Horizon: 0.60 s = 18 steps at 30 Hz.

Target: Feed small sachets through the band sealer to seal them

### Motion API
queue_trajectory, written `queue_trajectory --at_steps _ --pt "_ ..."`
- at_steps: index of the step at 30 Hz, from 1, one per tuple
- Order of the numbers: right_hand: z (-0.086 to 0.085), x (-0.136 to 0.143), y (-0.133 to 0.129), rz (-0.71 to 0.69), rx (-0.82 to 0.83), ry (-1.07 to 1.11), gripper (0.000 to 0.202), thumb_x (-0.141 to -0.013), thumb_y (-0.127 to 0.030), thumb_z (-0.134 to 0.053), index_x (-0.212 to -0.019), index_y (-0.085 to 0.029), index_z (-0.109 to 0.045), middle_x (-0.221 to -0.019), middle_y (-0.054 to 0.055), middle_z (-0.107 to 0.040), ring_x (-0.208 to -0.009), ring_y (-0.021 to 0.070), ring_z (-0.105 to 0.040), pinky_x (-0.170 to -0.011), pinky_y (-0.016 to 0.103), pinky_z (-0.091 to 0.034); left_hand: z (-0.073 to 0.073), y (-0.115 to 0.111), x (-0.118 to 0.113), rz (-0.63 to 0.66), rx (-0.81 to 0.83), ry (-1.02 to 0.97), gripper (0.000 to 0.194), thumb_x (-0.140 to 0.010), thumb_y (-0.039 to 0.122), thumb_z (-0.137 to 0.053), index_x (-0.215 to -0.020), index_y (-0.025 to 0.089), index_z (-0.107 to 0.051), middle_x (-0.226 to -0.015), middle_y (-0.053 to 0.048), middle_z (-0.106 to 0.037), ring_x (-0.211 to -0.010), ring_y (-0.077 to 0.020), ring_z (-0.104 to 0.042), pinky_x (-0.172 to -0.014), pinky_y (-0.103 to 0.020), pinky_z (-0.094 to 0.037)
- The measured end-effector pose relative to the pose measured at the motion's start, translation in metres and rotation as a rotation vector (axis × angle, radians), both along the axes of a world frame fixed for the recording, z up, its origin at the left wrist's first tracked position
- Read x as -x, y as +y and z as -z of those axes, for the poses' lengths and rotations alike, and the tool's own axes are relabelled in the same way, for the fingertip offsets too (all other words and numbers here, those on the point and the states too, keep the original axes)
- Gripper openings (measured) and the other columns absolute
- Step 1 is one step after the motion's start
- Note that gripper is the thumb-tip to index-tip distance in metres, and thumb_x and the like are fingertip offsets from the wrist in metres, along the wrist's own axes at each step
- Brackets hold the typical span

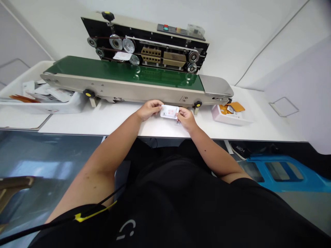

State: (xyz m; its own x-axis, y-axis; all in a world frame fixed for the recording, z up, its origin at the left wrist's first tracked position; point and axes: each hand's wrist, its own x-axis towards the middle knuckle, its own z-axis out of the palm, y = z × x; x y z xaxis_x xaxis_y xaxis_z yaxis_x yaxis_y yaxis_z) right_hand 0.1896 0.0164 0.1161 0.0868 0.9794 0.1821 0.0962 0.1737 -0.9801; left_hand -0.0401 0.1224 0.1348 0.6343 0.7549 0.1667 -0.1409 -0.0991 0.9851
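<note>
At the left end of the white tabletop point(103, 119), reaching near the front edge, a large white plastic bin point(55, 109); holds a loose heap of flat white packets point(49, 92), plus several flat orange packets point(24, 99) toward its left. From above this bin, rightward across the rear of the tabletop, a long beige metal conveyor machine point(144, 93) with a flat green belt point(124, 74); leaves a narrow strip for moving before the front edge. Midway along this strip, the left hand point(149, 109), pinching by its left edge, between thumb and fingertips, a small white rectangular pouch point(169, 112) with pink-red print. On the pouch's right edge, also pinching, the right hand point(186, 119). Just below the pouch, partly hidden, another printed packet point(178, 122). Right of the hands, under the machine's right end, a small pale plastic bin point(230, 120); contains orange and white packets point(236, 106). Farther right, deeper room, up to the tabletop's front right corner.
</note>
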Motion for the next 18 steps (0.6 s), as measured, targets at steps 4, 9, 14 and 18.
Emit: queue_trajectory --at_steps 4,9,14,18 --pt "-0.002 -0.001 -0.002 -0.028 0.015 -0.022 0.039 -0.081 -0.035 -0.069 -0.116 -0.018 -0.075 -0.062 -0.007 -0.054 -0.054 0.0085 -0.049 -0.055 0.025 -0.041 0.000 0.000 0.001 -0.070 -0.033 0.026 0.026 -0.075 0.035 -0.086 -0.081 0.013 -0.074 -0.059 0.000 -0.060 -0.051 -0.0071 -0.047 -0.049 -0.021 -0.034" --pt "-0.004 -0.002 -0.001 0.001 0.038 0.022 0.044 -0.080 -0.034 -0.068 -0.121 -0.021 -0.076 -0.063 -0.007 -0.053 -0.053 0.0087 -0.046 -0.053 0.025 -0.039 -0.004 -0.004 0.001 -0.068 -0.054 0.095 0.020 -0.080 0.030 -0.081 -0.086 0.012 -0.077 -0.058 -0.001 -0.062 -0.050 -0.0076 -0.050 -0.048 -0.021 -0.035" --pt "-0.006 -0.002 -0.001 0.039 0.063 0.063 0.045 -0.079 -0.034 -0.070 -0.121 -0.021 -0.076 -0.063 -0.006 -0.052 -0.052 0.0088 -0.044 -0.051 0.026 -0.036 -0.010 -0.008 0.000 -0.031 -0.103 0.186 0.015 -0.086 0.026 -0.077 -0.089 0.011 -0.076 -0.056 0.000 -0.062 -0.048 -0.0074 -0.050 -0.048 -0.021 -0.038" --pt "-0.008 -0.001 -0.002 0.072 0.051 0.115 0.047 -0.079 -0.037 -0.072 -0.124 -0.022 -0.075 -0.067 -0.005 -0.057 -0.053 0.0086 -0.043 -0.051 0.026 -0.034 -0.011 -0.008 0.000 -0.020 -0.109 0.198 0.013 -0.092 0.025 -0.072 -0.094 0.012 -0.074 -0.056 0.001 -0.060 -0.047 -0.0069 -0.048 -0.048 -0.020 -0.037"
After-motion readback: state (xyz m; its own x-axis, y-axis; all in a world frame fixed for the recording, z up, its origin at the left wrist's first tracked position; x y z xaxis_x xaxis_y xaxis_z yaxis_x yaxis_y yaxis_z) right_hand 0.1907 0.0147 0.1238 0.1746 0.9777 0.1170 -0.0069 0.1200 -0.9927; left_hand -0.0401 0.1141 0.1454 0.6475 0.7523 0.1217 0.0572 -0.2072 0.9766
